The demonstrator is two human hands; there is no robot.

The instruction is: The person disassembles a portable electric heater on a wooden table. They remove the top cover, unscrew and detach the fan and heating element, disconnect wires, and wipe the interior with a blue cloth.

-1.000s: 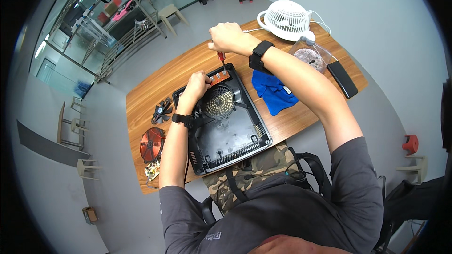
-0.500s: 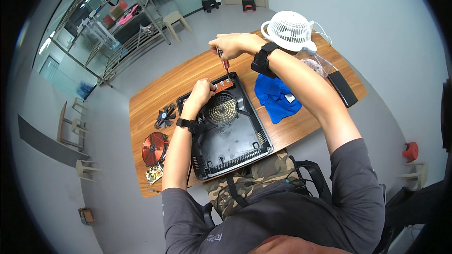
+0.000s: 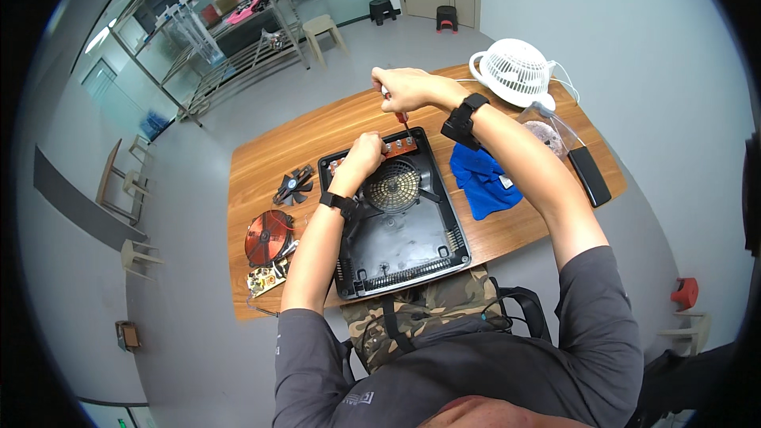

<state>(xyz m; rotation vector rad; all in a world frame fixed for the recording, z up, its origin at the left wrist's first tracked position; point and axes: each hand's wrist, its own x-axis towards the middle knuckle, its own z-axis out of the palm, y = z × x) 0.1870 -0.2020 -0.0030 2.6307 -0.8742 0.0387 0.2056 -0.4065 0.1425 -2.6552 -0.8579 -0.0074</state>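
A black, shallow rectangular plastic housing lies on the wooden table in front of me, its inside facing up and a round grille in its far half. Along its far edge sits a narrow orange-brown circuit board with small round metallic parts. My left hand is closed at the board's left part, fingertips on it. Above the board's right end, my right hand grips a screwdriver with a red handle. Its shaft points down to the board; the exact contact of the tip is too small to tell.
Left of the housing lie a black fan, a copper coil disc and a populated circuit board. To the right are a blue cloth, a black phone, a clear bag and a white fan.
The whole scene has shifted slightly right in the picture as my head moved. My right hand has changed its hold on top of the screwdriver handle. My left hand stays at the board.
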